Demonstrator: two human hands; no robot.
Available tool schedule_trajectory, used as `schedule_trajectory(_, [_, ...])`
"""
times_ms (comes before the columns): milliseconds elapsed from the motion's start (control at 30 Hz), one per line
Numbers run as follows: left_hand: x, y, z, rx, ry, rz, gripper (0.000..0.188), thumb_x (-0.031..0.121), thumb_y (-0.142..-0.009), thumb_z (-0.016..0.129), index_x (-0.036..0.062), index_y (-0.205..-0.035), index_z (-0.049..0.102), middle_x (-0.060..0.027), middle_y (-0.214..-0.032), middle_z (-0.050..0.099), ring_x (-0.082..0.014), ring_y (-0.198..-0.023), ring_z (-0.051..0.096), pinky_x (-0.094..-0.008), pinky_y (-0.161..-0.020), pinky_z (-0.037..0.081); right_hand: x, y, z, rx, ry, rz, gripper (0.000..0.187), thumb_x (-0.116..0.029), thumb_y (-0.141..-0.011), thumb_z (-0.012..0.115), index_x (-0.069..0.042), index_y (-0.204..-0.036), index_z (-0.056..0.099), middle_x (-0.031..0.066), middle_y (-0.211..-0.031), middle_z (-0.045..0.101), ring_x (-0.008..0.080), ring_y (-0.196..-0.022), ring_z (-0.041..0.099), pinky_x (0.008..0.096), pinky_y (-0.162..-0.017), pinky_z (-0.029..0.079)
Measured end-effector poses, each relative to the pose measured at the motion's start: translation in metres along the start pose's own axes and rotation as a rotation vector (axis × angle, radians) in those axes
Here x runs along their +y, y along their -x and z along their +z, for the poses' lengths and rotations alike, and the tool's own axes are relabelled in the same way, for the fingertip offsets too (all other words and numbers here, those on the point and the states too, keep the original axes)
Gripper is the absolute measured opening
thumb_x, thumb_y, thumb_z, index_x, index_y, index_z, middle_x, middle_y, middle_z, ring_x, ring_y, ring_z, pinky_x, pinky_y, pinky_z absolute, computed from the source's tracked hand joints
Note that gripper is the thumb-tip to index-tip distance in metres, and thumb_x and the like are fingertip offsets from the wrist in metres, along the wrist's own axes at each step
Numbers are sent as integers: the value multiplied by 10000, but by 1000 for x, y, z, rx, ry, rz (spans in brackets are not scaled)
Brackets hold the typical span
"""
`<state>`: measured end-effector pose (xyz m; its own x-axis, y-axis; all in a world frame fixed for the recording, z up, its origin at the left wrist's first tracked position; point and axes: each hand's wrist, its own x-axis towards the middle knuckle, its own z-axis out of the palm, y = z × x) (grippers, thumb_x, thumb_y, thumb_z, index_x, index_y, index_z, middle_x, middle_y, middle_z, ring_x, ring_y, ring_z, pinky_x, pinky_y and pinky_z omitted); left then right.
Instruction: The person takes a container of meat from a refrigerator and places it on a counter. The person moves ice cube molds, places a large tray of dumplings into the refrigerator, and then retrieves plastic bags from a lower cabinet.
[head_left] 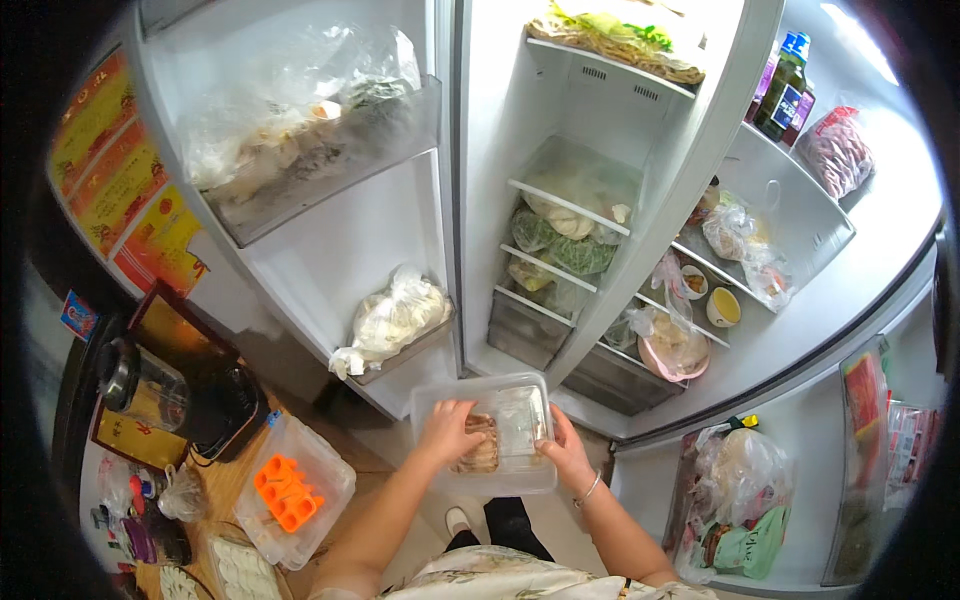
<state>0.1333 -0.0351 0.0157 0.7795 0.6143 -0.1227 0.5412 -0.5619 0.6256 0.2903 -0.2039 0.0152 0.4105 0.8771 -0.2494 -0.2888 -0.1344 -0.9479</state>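
A clear plastic container [527, 478] is in front of me, just below the fridge opening. Inside lies a pack of brownish food strips [483, 445], beside a clear, shiny section. My left hand [447, 437] reaches over the container's left side, its fingers curled at the brownish pack and partly hiding it. On the container's right wall, my right hand [567, 457] is closed, thumb over the rim and the other fingers mostly hidden behind it.
Both fridge doors stand open around shelves [570, 207] of bagged food. Bags fill the left door bins [330, 190]; bottles [783, 95] stand at upper right. A pink bowl [688, 372] sits on a lower shelf. Left, a wooden counter [215, 500] carries an orange mould [287, 492] in a plastic bin and a blender [145, 385].
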Motion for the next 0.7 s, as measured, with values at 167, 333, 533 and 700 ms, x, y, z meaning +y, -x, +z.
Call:
schedule_trajectory(167, [-16, -16, 17, -435, -187, -105, 474, 366, -576, 679, 116, -971, 604, -107, -918, 606, -270, -863, 570, -376, -732, 456, 13, -7, -21, 35, 84, 88, 782, -98, -707, 587, -21, -1346, 142, 99, -1014, 515, 155, -840, 514, 269, -724, 416])
schedule_trajectory(333, [-26, -24, 35, -609, 5, -80, 451, 376, -581, 664, 90, -926, 608, -91, -848, 624, -255, -772, 590, -353, -656, 459, 2, -14, -36, 69, 121, 165, 763, -120, -721, 605, -28, -1339, 165, 132, -1037, 517, 174, -904, 521, 280, -723, 432])
schedule_trajectory(533, [-26, -40, 47, -226, 698, -332, 347, 237, -685, 671, 41, -956, 578, -79, -860, 616, -188, -792, 594, -321, -631, 469, 12, -41, -68, 204, 72, 54, 667, -118, -715, 600, -20, -1294, 283, 121, -1102, 487, 187, -925, 515, 294, -808, 413])
schedule_trajectory(700, [-17, -65, 63, -90, 1674, -535, 337, 166, -774, 622, 30, -1059, 506, -74, -941, 590, -203, -847, 589, -355, -712, 495, 14, -53, -99, 296, -13, 144, 682, -129, -720, 596, -29, -1307, 264, 116, -1122, 471, 168, -929, 493, 275, -729, 428])
